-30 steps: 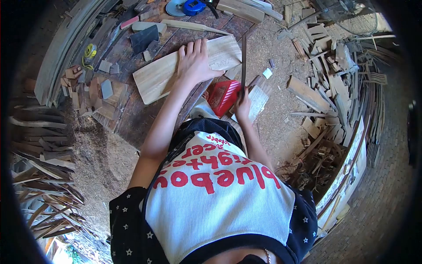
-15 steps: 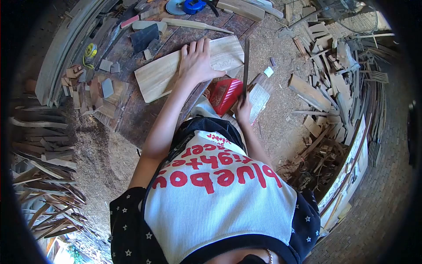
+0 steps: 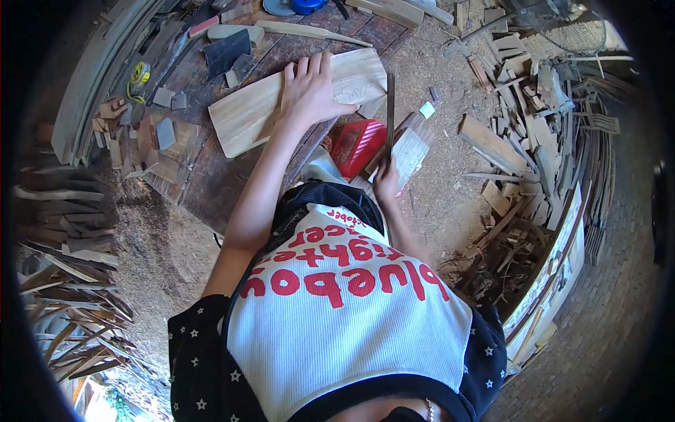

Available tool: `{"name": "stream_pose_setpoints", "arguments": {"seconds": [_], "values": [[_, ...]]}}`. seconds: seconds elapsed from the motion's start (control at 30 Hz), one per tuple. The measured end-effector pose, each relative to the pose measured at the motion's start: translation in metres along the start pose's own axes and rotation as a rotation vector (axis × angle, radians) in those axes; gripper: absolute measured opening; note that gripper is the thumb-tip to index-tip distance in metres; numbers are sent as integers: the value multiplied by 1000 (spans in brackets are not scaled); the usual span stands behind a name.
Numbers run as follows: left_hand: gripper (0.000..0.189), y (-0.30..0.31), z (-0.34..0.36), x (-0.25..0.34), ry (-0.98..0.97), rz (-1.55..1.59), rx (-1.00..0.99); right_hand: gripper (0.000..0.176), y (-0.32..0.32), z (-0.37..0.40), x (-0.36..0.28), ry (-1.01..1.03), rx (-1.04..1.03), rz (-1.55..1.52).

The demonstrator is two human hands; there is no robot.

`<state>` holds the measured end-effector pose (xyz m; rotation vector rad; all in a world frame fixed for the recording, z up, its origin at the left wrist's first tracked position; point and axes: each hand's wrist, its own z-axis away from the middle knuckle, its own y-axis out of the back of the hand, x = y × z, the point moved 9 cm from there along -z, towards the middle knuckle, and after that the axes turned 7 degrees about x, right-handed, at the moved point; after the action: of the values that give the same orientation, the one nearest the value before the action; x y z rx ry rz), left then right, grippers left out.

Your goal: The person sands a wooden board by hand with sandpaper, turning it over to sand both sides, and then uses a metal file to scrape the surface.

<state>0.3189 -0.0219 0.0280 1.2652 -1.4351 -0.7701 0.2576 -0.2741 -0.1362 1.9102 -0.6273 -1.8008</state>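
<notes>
A pale wooden board with pencil marks near its right end lies across the corner of the dark workbench. My left hand presses down on the board, fingers spread toward its far edge and thumb along the near side. My right hand is wrapped around the lower end of a long, narrow dark file. The file stands lengthwise against the board's right end, pointing away from me. Below the board is a red plastic object with white stripes, beside a pale wood block.
On the workbench are a dark folded sheet, a yellow tape measure, a blue tape measure and small wood offcuts. Scrap wood is heaped on the right over sawdust-covered ground. More strips pile up at left.
My right hand has drawn the file slightly toward me along the board's end. The whole view has shifted a little; my left hand stays on the board.
</notes>
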Motion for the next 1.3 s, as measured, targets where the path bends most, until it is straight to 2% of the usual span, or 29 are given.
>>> {"name": "stream_pose_setpoints", "arguments": {"seconds": [0.03, 0.1, 0.13, 0.17, 0.2, 0.23, 0.33, 0.4, 0.47, 0.6, 0.63, 0.7, 0.8, 0.83, 0.93, 0.97, 1.0, 1.07, 1.13, 1.2, 1.27, 1.3], "values": [[109, -1, 0, -1, -4, -6, -10, 28, 8, 12, -12, 147, 86, -20], [110, -3, -1, -2, -5, -21, -17, 26, 7, 7, -1, 106, 42, 2], [110, -4, 0, -2, -3, -20, -24, 25, 9, 2, -18, 56, 17, 14], [109, -4, 1, 0, -21, -29, -14, 20, 12, -18, -47, 131, 53, 86], [109, -4, 2, 3, -39, -38, -1, 17, 9, -38, -67, 77, 49, 67], [109, -6, 2, 3, -41, -37, -6, 16, 14, -53, -96, 161, 123, -9], [112, 0, -1, -2, -27, -4, 57, 16, 11, -63, -102, 134, 108, 15], [112, -1, 0, -2, -40, -25, 73, 17, 8, -38, -69, 175, 112, 52], [111, 0, -1, -2, -39, -23, 77, 16, 7, -4, -23, 21, 67, -25], [112, -2, 0, -1, -31, -25, 57, 19, 6, 6, 2, 124, 58, 5], [112, -2, 2, 1, -39, -25, 50, 16, 9, -13, -33, 177, 91, 22], [110, -4, 5, 7, -65, 0, 9, 17, 9, -54, -77, 143, 118, -26], [111, -2, 5, 8, -63, 4, 29, 16, 12, -74, -104, 126, 167, -22], [111, -2, 6, 8, -58, 4, 26, 18, 13, -65, -101, 238, 198, -96], [112, -1, 4, 6, -33, -4, -20, 22, 3, -14, -23, 35, 62, 10], [112, 0, 4, 7, -35, 4, -26, 23, 6, 7, -8, 89, 102, -8], [112, 0, 5, 8, -37, 14, -33, 23, -1, 18, 31, 52, 77, -27], [112, 2, 6, 10, -33, 10, -43, 20, 10, 12, -1, 92, 114, -43], [111, 0, 6, 10, -46, 3, -57, 18, 12, -27, -55, 115, 135, -16], [111, 1, 7, 12, -75, 23, 13, 15, 17, -62, -106, 121, 139, -47], [110, 0, 7, 12, -72, 22, 7, 17, 18, -68, -115, 214, 201, -60], [110, 1, 6, 10, -64, 20, 4, 19, 16, -61, -101, 155, 178, -44]]}}
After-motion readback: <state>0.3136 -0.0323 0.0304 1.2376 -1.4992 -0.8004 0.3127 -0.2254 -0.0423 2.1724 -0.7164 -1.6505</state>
